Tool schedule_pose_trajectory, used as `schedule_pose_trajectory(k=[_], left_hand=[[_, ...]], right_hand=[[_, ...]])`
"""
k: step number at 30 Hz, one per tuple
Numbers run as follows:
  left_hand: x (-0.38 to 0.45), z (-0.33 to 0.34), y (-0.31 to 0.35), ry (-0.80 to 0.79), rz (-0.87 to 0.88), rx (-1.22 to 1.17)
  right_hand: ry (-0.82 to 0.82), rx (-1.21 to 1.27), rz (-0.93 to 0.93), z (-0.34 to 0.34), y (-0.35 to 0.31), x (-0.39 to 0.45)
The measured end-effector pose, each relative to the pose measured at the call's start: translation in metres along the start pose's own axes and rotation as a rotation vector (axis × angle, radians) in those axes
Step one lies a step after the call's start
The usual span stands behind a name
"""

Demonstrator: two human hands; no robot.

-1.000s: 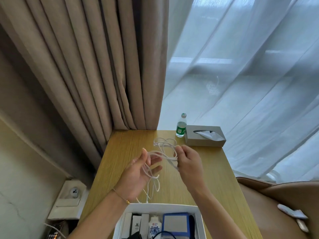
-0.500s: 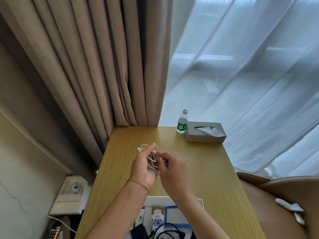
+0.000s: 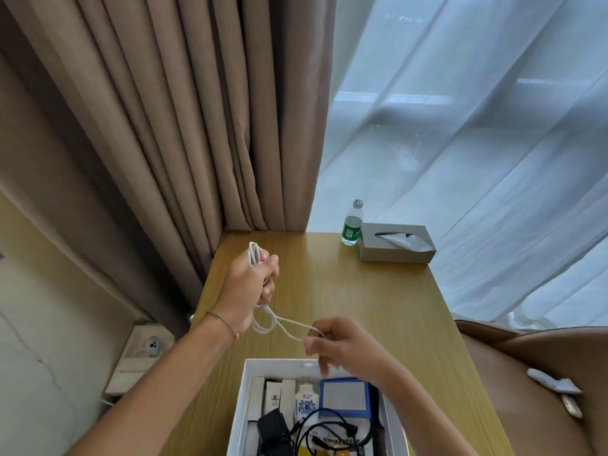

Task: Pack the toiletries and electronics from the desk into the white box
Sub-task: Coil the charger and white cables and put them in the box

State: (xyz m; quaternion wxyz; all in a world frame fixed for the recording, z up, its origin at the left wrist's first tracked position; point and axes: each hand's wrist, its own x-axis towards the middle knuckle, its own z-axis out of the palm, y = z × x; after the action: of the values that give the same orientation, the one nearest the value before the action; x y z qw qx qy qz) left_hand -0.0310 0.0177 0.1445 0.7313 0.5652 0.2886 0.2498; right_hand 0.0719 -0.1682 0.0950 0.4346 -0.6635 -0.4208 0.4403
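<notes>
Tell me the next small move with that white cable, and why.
Probably wrap the loose end once more around the bundle. The left hand grips the coiled cable above the desk, while the right hand pinches a free length stretched between them. That tail is not yet gathered, so it likely should be wound up before the cable goes into the box below.

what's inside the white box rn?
White box: pale cartons, small blue-patterned bottle, blue case, black adapter and black cable. Lower contents are covered or cut off by the frame.
</notes>
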Motion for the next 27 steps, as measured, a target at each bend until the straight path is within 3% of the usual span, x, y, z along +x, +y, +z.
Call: schedule_pose_trajectory(k=[3,6,9,12,18,23,27], left_hand=[[-0.010,-0.006,-0.007,-0.157,0.128,0.430],[-0.021,-0.005,-0.014,-0.364,0.132,0.654],[-0.031,0.004,-0.020,-0.579,0.047,0.737],[-0.035,0.008,-0.019,-0.621,0.115,0.646],[-0.038,0.003,-0.019,-0.451,0.182,0.301],[-0.047,0.008,-0.022,-0.216,0.044,0.142],[-0.044,0.022,-0.019,-0.273,-0.103,-0.208]], right_hand=[[0.012,0.116,-0.028,-0.017,-0.013,-0.005],[0.018,0.131,-0.097,-0.027,-0.030,-0.004],[0.082,-0.025,-0.123,-0.028,-0.043,0.001],[0.171,-0.112,-0.133,-0.027,-0.051,0.003],[0.290,0.188,-0.186,0.001,-0.051,0.003],[0.457,0.275,-0.122,0.013,-0.041,0.004],[0.397,0.243,-0.101,0.034,-0.034,0.008]])
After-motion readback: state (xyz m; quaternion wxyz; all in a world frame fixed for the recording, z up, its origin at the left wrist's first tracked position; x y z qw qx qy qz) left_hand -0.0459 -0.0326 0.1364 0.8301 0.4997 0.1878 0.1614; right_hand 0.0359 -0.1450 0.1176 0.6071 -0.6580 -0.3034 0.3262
